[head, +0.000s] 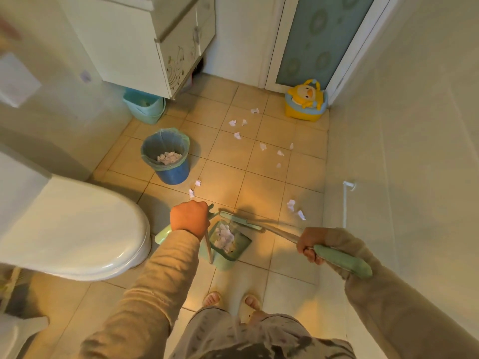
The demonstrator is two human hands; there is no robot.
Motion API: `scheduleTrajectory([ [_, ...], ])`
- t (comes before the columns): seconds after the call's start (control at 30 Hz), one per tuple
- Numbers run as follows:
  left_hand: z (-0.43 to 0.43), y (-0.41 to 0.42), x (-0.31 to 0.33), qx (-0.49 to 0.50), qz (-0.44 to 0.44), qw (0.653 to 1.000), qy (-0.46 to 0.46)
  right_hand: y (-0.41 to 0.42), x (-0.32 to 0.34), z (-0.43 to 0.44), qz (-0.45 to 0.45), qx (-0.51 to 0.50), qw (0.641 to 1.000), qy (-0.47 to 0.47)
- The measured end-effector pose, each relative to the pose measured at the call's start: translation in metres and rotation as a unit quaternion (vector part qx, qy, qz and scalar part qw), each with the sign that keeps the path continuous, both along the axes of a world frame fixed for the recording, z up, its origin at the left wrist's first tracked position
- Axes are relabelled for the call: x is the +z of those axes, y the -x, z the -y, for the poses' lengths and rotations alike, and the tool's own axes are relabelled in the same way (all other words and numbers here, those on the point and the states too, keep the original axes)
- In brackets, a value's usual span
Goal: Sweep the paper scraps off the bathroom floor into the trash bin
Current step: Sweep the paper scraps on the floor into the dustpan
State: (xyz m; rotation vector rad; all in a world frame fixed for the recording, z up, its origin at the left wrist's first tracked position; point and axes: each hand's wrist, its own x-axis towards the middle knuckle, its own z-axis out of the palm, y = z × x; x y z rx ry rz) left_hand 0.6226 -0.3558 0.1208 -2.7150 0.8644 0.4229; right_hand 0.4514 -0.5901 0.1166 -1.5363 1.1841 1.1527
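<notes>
My left hand (190, 217) grips the upright handle of a green dustpan (230, 242), which rests on the tiled floor and holds crumpled white paper. My right hand (311, 244) holds the green broom handle (342, 261); the broom head (241, 220) lies at the dustpan's far edge. A blue trash bin (168, 156) with a green liner stands ahead to the left, with paper inside. Several paper scraps (237, 136) lie scattered on the floor beyond, two (194, 187) near the bin and two (295, 209) to the right of the broom.
A white toilet (72, 229) sits close on the left. A vanity cabinet (145, 45) hangs at the back left above a light-blue basket (145, 104). A yellow duck potty (305, 101) stands by the door (318, 37). A tiled wall runs along the right. My slippered feet (230, 300) are below.
</notes>
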Motion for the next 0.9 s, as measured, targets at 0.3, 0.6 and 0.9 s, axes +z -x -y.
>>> scheduleTrajectory([
  [0.3, -0.042, -0.01, 0.0, 0.129, -0.032, 0.99, 0.036, -0.078, -0.003, 0.027, 0.047, 0.05, 0.998, 0.01],
  [0.6, -0.019, -0.012, -0.001, 0.262, -0.012, 0.965, 0.022, -0.163, 0.019, 0.091, 0.117, 0.102, 0.985, -0.078],
  [0.9, 0.019, -0.004, 0.005, 0.368, 0.008, 0.93, 0.018, -0.265, 0.008, 0.123, 0.142, 0.272, 0.952, -0.026],
])
